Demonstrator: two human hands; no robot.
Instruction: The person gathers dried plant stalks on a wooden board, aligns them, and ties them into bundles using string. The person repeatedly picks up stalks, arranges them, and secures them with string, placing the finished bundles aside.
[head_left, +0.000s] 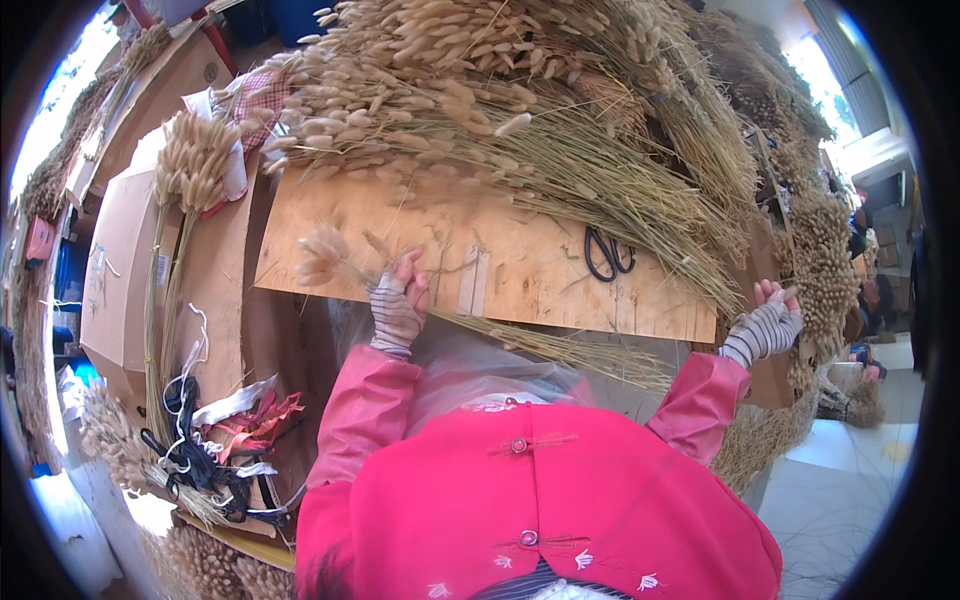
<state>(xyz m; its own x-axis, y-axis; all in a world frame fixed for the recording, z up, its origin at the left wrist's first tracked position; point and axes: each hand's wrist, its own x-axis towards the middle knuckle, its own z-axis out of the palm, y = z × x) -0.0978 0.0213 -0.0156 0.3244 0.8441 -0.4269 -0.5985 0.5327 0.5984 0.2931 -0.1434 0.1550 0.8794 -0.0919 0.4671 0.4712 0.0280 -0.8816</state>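
My left hand (397, 300), in a striped fingerless glove, grips a small bunch of bunny-tail grass. The fluffy heads (322, 256) stick out to its left, and the stems (562, 346) run right, across my lap. My right hand (765, 326), gloved the same way, is raised beyond the right end of the wooden board (525, 289). Its fingers are partly curled; whether they pinch something small is unclear. Black scissor handles (609, 255) lie on the board, their blades hidden. A large heap of loose bunny-tail grass (540, 154) covers the board's far side.
To the left, tied bunches of bunny-tail grass (196, 161) lie on a cardboard box (124, 262). Cloth strips and cords (225, 435) are tangled near its front. More dried bunches (821, 262) stand at the right. Clear plastic sheeting (465, 367) covers my lap.
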